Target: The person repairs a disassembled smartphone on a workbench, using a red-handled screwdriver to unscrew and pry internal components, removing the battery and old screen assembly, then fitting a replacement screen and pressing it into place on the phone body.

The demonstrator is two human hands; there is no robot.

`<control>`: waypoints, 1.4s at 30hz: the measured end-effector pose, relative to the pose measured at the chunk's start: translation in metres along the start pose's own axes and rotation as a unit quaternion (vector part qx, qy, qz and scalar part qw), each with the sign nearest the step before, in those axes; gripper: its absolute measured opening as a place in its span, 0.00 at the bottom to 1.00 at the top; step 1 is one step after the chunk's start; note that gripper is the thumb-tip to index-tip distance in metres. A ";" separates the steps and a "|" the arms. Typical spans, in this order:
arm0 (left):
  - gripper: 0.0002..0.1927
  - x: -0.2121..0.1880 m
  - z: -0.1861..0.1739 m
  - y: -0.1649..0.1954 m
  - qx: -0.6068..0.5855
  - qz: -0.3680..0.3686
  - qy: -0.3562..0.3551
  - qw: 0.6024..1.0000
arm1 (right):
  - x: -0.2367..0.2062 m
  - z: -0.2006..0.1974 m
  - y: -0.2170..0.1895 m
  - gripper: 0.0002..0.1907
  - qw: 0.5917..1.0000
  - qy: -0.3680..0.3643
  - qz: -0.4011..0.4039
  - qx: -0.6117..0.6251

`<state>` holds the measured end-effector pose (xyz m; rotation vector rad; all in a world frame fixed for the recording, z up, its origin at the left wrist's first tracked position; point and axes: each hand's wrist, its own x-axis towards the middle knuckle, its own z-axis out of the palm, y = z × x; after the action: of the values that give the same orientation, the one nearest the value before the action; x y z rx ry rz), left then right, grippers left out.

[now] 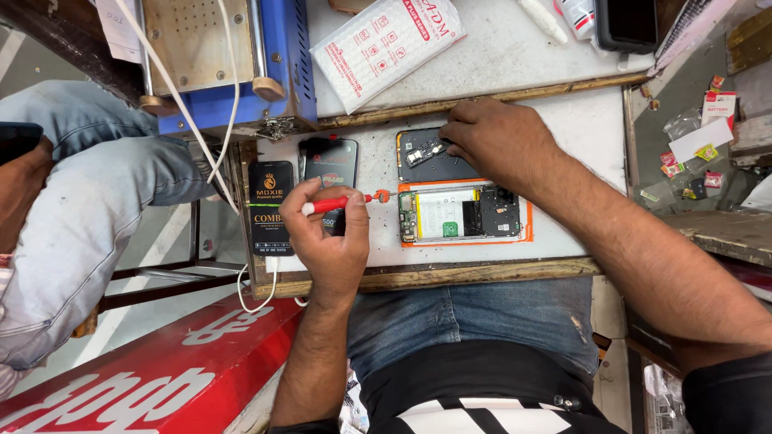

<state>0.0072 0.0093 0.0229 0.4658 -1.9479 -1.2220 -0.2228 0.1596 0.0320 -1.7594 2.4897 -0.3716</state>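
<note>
My left hand (328, 233) grips a red-and-white screwdriver (338, 202), its tip pointing right above the white worktop (579, 128). My right hand (500, 138) rests fingertips down on a dark phone back cover (426, 157) with a small part on it. Just in front of that cover lies an opened phone (460, 213) with an orange rim, its battery and circuit board exposed. A dark phone (331, 165) lies partly under my left hand.
A black packaged box (271, 207) sits at the worktop's left edge, next to a blue machine (233, 60) with white cables. A white printed pouch (386, 44) lies at the back. Another person in jeans (80, 201) sits at left. Small packets (700, 161) litter the right.
</note>
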 end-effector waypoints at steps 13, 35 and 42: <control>0.24 0.001 0.000 -0.008 -0.012 -0.002 -0.012 1.000 | 0.003 -0.005 0.006 0.15 0.998 -0.052 -0.020 -0.015; 0.24 -0.006 -0.006 -0.004 -0.026 -0.023 -0.019 0.999 | -0.010 -0.024 0.005 0.13 0.994 0.074 0.047 0.069; 0.25 -0.011 0.000 0.003 -0.022 -0.015 -0.065 0.998 | -0.092 -0.034 -0.002 0.12 0.952 0.096 0.227 0.179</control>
<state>0.0145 0.0174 0.0215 0.4036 -2.0239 -1.3417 -0.1962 0.2501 0.0581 -1.0237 2.6332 -0.9173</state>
